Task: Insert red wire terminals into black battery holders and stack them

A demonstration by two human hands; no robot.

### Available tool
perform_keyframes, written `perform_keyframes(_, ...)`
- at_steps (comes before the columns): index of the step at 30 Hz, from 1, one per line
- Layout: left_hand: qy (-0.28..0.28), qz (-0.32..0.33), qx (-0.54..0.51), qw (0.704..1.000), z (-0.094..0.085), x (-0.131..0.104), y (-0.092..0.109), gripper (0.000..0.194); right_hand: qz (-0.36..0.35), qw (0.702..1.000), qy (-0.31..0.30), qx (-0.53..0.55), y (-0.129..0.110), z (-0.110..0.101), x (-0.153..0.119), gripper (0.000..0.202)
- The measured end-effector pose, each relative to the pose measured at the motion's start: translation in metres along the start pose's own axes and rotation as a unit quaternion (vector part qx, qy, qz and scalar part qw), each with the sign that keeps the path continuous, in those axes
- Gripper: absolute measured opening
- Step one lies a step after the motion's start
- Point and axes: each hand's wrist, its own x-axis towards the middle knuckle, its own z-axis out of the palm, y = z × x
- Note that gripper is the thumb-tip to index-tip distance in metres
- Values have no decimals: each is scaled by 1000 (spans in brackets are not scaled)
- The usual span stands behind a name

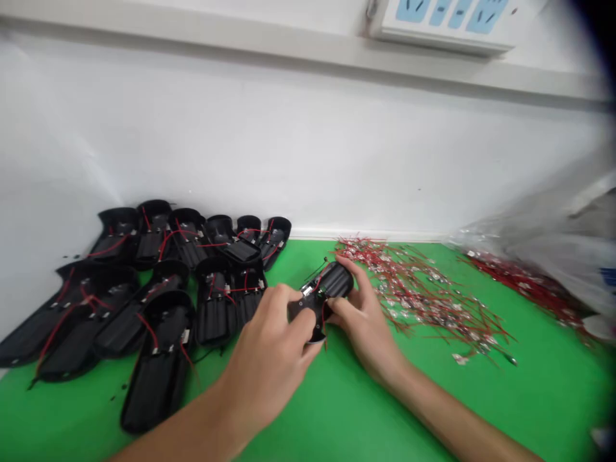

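A black plastic housing (335,280) with a red wire and small metal parts is held between both hands above the green table. My left hand (276,346) grips its near, wider end, with thumb and fingers at the metal contact. My right hand (363,314) wraps round its right side, fingertips at the far end and thumb near the middle. To the left, several similar black housings (154,378) with red wires lie in rows. Right of my hands is a loose pile of red wires with small metal pieces (414,292).
The green table (317,410) meets a white wall behind. At the right edge, a clear plastic bag (553,263) lies by more red wires (524,285). A power strip with blue sockets (447,22) is mounted high on the wall.
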Motion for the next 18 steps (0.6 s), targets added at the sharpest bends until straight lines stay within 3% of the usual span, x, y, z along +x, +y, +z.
perform_keyframes(4, -27, -15, -50, 998, -20, 10, -16, 31, -40, 998, -27, -29, -3, -10, 7, 56)
perform_keyframes(9, -81, -25, -66, 994, -85, 41, -48, 30, -79, 994, 24, -67, -3, -25, 20, 44)
perform_keyframes(11, -33, -56, -81, 995, -113, 51, -64, 31, -74, 993, 37, -87, -4, -30, 25, 38)
perform_keyframes(13, 9, -138, -116, 983, -134, 56, -81, 36, -63, 992, 38, -99, -5, -34, 29, 33)
perform_keyframes(16, 57, -226, -96, 968, -153, 56, -107, 38, -49, 992, 20, -114, -6, -36, 33, 29)
perform_keyframes(18, 41, -236, -51, 970, -159, 52, -124, 35, -58, 989, 1, -139, -4, -36, 35, 28)
